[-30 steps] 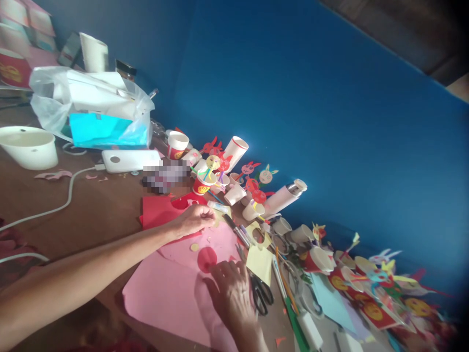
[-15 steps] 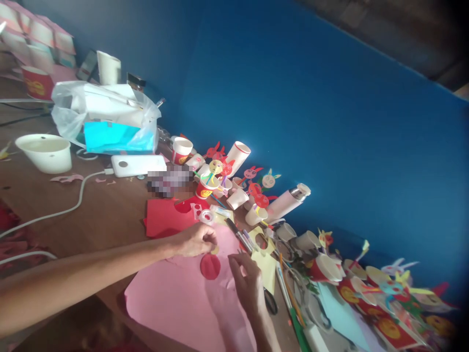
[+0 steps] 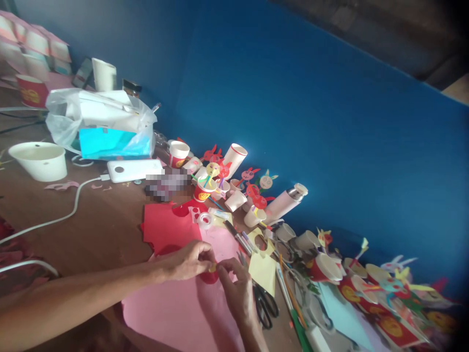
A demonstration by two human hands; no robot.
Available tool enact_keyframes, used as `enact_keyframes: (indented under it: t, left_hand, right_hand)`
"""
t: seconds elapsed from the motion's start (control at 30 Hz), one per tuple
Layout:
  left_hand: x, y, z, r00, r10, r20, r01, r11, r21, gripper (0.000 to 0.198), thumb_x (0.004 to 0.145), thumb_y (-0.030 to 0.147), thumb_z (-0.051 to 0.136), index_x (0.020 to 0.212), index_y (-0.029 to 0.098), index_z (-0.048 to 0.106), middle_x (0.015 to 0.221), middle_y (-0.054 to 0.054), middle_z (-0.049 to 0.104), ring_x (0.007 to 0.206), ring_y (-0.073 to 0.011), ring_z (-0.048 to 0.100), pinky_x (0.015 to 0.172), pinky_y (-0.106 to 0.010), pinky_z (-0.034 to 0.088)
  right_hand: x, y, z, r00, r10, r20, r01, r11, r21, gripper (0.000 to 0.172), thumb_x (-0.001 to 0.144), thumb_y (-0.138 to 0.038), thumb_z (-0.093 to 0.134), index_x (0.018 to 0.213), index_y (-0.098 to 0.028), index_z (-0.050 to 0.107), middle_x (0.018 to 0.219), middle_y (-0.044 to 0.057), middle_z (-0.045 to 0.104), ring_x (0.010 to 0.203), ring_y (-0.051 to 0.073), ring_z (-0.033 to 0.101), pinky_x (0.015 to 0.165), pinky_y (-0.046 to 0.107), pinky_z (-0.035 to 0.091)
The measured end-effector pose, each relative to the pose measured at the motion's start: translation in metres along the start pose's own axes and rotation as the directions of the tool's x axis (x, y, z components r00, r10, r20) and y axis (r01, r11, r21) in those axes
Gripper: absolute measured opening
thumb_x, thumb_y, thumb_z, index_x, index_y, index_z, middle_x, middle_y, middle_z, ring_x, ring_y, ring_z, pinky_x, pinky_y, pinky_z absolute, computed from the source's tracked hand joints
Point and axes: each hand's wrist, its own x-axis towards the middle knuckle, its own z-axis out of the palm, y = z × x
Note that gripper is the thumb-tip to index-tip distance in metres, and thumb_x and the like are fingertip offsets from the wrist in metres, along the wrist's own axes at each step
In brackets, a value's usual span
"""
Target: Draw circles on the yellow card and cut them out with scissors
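My left hand point(image 3: 192, 261) pinches a small yellow paper piece point(image 3: 212, 267) between thumb and fingertips. From the other side, my right hand point(image 3: 236, 288) meets it, thumb and forefinger closed at the piece's edge. Just under the fingers is a red paper circle point(image 3: 209, 278), partly covered by the hands. It lies on a large pink sheet point(image 3: 164, 313). Black-handled scissors point(image 3: 266, 305) rest right of my right hand, their blades partly hidden. Beyond my left hand are red paper point(image 3: 168, 222) and a tape roll point(image 3: 205, 219).
Pens point(image 3: 238, 237) and yellow paper point(image 3: 264, 269) lie to the right. Paper cups point(image 3: 236, 200) with cut-out figures and a thermos point(image 3: 287, 203) stand by the blue wall point(image 3: 293, 98). A white power bank point(image 3: 128, 170) and its cable, a plastic bag point(image 3: 60, 112) and a white cup point(image 3: 40, 164) occupy the left.
My right hand has moved up and left to meet my left hand at the yellow piece. Both hands now partly cover the red circle. More of the scissors shows.
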Motion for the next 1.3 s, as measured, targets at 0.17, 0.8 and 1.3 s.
enact_keyframes:
  t: [0.17,0.8,1.3]
  left_hand:
    - [0.001,-0.006,0.003,1.0,0.008,0.029,-0.007,0.999,-0.037,0.017,0.074,0.032,0.059,0.078,0.016,0.061,0.075,-0.001,0.065,0.07,-0.0145,0.057,0.059,-0.022,0.039]
    - [-0.002,0.004,-0.008,0.901,0.432,0.042,-0.384,0.749,0.539,0.013,0.08,0.018,0.049,0.079,0.017,0.062,0.076,-0.003,0.062,0.073,-0.0151,0.054,0.067,-0.024,0.04]
    - [0.001,-0.012,-0.007,0.849,0.501,0.166,-0.493,0.64,0.59,0.022,0.077,0.023,0.051,0.055,0.025,0.048,0.066,-0.007,0.056,0.069,-0.0231,0.053,0.06,-0.036,0.038]
  right_hand:
    - [-0.001,0.006,0.006,0.998,-0.025,-0.059,0.022,0.999,-0.044,0.02,0.08,-0.024,0.053,0.061,-0.02,0.06,0.058,-0.003,0.059,0.058,0.013,0.054,0.059,0.021,0.041]
    - [-0.002,0.028,-0.006,0.997,-0.056,0.049,0.073,0.875,-0.478,0.017,0.08,-0.018,0.052,0.065,-0.02,0.059,0.061,-0.002,0.062,0.061,0.014,0.054,0.068,0.027,0.032]
    - [-0.005,0.036,0.0,0.952,-0.284,0.113,0.289,0.714,-0.637,0.017,0.085,-0.019,0.051,0.069,-0.02,0.059,0.064,-0.002,0.061,0.066,0.017,0.056,0.071,0.029,0.028]
